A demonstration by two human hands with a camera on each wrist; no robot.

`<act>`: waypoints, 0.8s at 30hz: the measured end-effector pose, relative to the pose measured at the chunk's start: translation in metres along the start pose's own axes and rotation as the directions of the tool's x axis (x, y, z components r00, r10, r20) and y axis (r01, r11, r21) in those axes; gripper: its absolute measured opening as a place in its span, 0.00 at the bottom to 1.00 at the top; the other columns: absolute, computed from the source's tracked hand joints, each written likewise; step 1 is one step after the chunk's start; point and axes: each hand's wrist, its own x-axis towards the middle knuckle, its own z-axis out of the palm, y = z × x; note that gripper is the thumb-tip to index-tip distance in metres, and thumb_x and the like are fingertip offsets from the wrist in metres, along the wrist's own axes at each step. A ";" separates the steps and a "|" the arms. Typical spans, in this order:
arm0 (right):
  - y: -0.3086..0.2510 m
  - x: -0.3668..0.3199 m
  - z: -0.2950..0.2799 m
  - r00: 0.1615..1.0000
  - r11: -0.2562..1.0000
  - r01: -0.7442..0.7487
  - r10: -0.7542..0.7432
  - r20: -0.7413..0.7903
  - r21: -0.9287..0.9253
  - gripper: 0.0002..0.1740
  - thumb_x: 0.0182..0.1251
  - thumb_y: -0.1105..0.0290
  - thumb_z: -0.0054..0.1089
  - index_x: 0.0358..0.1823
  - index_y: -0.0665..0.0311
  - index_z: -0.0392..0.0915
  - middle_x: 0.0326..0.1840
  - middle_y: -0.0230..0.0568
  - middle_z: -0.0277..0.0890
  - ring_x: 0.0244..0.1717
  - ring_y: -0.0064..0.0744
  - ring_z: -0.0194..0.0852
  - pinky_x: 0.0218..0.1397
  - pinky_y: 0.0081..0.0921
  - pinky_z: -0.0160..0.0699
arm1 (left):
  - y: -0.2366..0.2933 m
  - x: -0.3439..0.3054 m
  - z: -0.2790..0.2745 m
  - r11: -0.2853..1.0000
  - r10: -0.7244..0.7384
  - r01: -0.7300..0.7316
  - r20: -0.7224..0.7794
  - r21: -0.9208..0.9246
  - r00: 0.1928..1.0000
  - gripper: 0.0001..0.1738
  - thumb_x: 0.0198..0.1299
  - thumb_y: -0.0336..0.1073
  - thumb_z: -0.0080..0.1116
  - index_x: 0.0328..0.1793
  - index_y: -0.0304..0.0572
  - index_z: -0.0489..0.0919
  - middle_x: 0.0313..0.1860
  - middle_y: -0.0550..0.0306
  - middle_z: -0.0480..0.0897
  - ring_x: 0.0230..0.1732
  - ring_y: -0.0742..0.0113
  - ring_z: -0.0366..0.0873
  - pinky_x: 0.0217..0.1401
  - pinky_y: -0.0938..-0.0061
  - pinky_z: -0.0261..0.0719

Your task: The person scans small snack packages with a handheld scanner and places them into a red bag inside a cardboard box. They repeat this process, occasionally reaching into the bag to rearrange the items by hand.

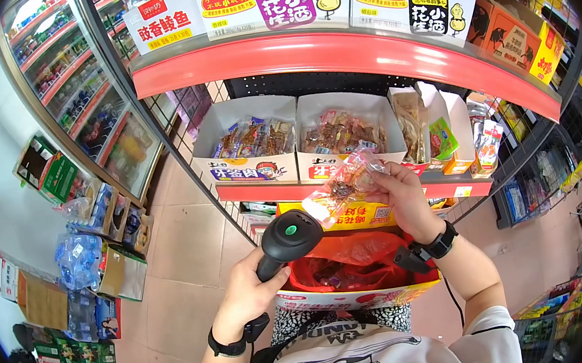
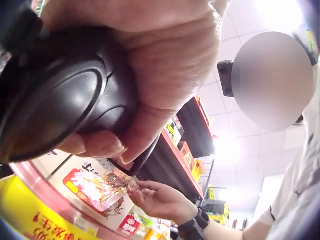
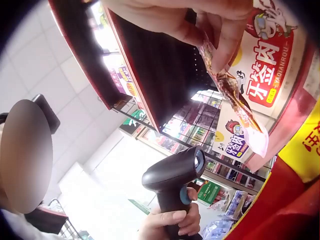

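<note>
My left hand [image 1: 254,289] grips the handle of a black barcode scanner [image 1: 292,235], its head pointing toward the shelf. In the right wrist view the scanner [image 3: 172,171] is upright with fingers wrapped round its grip. My right hand [image 1: 406,194] pinches a clear snack packet [image 1: 348,184] with brown pieces inside by its edge. The packet hangs in front of a white display box [image 1: 349,129] of similar packets. Below both hands stands an open carton [image 1: 360,295] lined with a red bag [image 1: 383,250], with packets inside it.
A second white box [image 1: 244,140] of packets sits to the left on the red-edged shelf [image 1: 419,189]. Large cartons [image 1: 272,3] line the upper shelf. Bottled water [image 1: 78,259] and boxes stand on the floor at left, near a glass-door fridge [image 1: 82,83].
</note>
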 end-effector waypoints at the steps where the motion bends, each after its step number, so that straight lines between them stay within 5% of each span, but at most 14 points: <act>1: 0.001 0.000 -0.001 1.000 1.000 0.000 0.000 0.000 0.000 0.10 0.67 0.72 0.50 0.47 0.66 0.73 0.40 0.36 0.78 0.38 0.24 0.78 0.41 0.22 0.81 | 0.001 0.000 0.000 1.000 -0.008 0.008 0.013 0.015 1.000 0.14 0.50 0.27 0.61 0.46 0.37 0.77 0.30 0.59 0.78 0.33 0.75 0.72 0.39 0.77 0.72; 4: 0.003 0.000 -0.002 1.000 1.000 -0.002 0.002 0.001 0.022 0.09 0.67 0.72 0.50 0.45 0.66 0.73 0.40 0.36 0.78 0.39 0.24 0.78 0.41 0.22 0.81 | 0.004 -0.001 0.004 0.998 0.060 -0.059 -0.027 0.011 0.998 0.12 0.50 0.27 0.62 0.42 0.35 0.77 0.25 0.66 0.73 0.28 0.77 0.65 0.32 0.80 0.66; 11: 0.007 -0.002 -0.004 1.000 0.999 -0.022 0.022 -0.005 0.032 0.06 0.67 0.71 0.50 0.40 0.65 0.74 0.38 0.36 0.79 0.40 0.24 0.78 0.43 0.22 0.80 | 0.004 -0.001 0.006 0.996 0.070 -0.067 -0.039 0.061 0.997 0.13 0.50 0.27 0.61 0.43 0.36 0.78 0.25 0.65 0.74 0.28 0.77 0.66 0.33 0.80 0.67; 13: 0.010 -0.002 -0.005 1.000 0.999 -0.027 0.027 -0.002 0.040 0.06 0.67 0.71 0.50 0.40 0.64 0.73 0.38 0.36 0.79 0.40 0.24 0.78 0.43 0.22 0.80 | 0.000 -0.001 0.005 0.991 0.054 -0.051 -0.017 0.121 0.998 0.14 0.51 0.33 0.61 0.45 0.40 0.78 0.27 0.50 0.79 0.29 0.65 0.76 0.37 0.73 0.73; 19: 0.011 -0.003 -0.006 0.999 0.998 -0.044 0.044 -0.006 0.054 0.07 0.67 0.71 0.49 0.43 0.65 0.73 0.41 0.36 0.78 0.41 0.24 0.78 0.44 0.22 0.80 | -0.001 0.000 0.005 0.980 0.066 -0.063 -0.009 0.189 0.998 0.15 0.50 0.36 0.61 0.45 0.42 0.77 0.27 0.45 0.79 0.30 0.51 0.79 0.36 0.68 0.74; 24: 0.012 -0.003 -0.007 0.999 0.996 -0.044 0.044 0.010 0.076 0.08 0.67 0.71 0.50 0.43 0.65 0.73 0.41 0.37 0.78 0.42 0.25 0.78 0.44 0.22 0.80 | -0.005 0.001 0.007 0.980 0.088 -0.085 -0.010 0.178 0.996 0.16 0.50 0.35 0.61 0.46 0.42 0.77 0.28 0.44 0.80 0.32 0.49 0.79 0.37 0.67 0.75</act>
